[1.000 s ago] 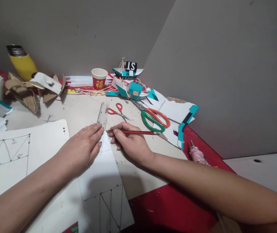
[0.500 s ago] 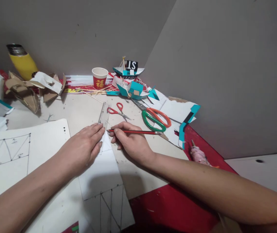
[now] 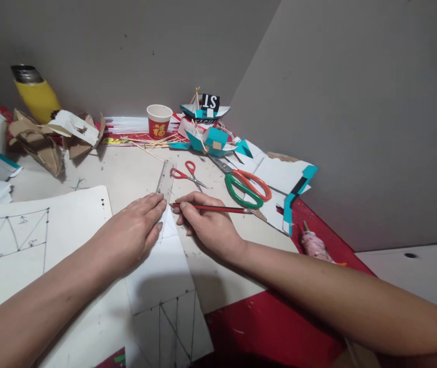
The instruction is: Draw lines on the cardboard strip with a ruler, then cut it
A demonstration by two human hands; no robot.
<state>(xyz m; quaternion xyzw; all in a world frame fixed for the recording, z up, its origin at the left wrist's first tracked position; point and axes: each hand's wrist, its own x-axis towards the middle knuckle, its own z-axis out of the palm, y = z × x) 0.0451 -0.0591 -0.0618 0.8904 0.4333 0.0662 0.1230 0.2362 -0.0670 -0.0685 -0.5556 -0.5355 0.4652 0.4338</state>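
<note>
My left hand [image 3: 136,230] lies flat, fingers stretched, pressing a clear plastic ruler [image 3: 163,179] onto a white paper strip [image 3: 160,271] with pencil lines at its near end. My right hand [image 3: 206,222] is closed on a red pencil [image 3: 212,208], held almost level, its tip touching the ruler's right edge just past my left fingertips. The ruler's far end sticks out beyond my fingers toward the small scissors.
Small red scissors [image 3: 186,174] and large green-and-orange scissors [image 3: 247,186] lie beyond my hands. A red paper cup [image 3: 159,121], paper boats [image 3: 206,138], thin sticks, crumpled cardboard [image 3: 55,140] and a yellow bottle [image 3: 36,94] line the wall. A white sheet with a truss drawing [image 3: 15,235] is left.
Almost nothing: both hands keep their hold on ruler and pencil. The view has drifted slightly, so everything sits a little to the right and higher.
</note>
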